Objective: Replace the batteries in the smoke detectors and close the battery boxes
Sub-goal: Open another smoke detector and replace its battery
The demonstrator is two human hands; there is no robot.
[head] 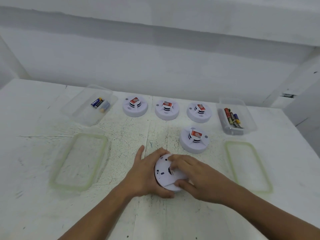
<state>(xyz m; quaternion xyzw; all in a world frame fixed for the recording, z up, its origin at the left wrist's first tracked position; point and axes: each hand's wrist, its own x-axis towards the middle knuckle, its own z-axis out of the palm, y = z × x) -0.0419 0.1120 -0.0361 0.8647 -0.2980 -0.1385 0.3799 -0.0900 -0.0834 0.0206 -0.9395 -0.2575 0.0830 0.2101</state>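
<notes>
Working one detector (162, 177) at the near middle of the table (34, 213), turned underside up and tilted. Left hand (145, 174) wraps its left rim, fingers curled over the far and near edge, one finger sticking out straight and clear. Right hand (195, 172) lies over the back, fingers bent down together onto the middle, thumb pressed to the near rim. A dark opening shows under those fingertips; cannot tell whether the battery box is open or closed. Handling, as judged: a light, stiff plastic shell, smooth enough to slip, so hold it by the rim as the left hand does. The battery cover is likely thin and clip-held and wants gentle pressure, not prying. Count: five detectors in all. Far detectors (167, 110), three in a row, stand face up with red labels on top; the fourth (194, 139) sits alone just beyond the right hand, also face up. Two clear boxes: left box (78, 116) holds a few blue batteries (100, 103), perhaps three or four, too bunched to count. Right box (249, 122) holds a mixed heap of red and dark batteries (231, 117), more than on the left, number unclear. Two lids lie flat, left lid (57, 184) and right lid (267, 186), each in front of its box.
</notes>
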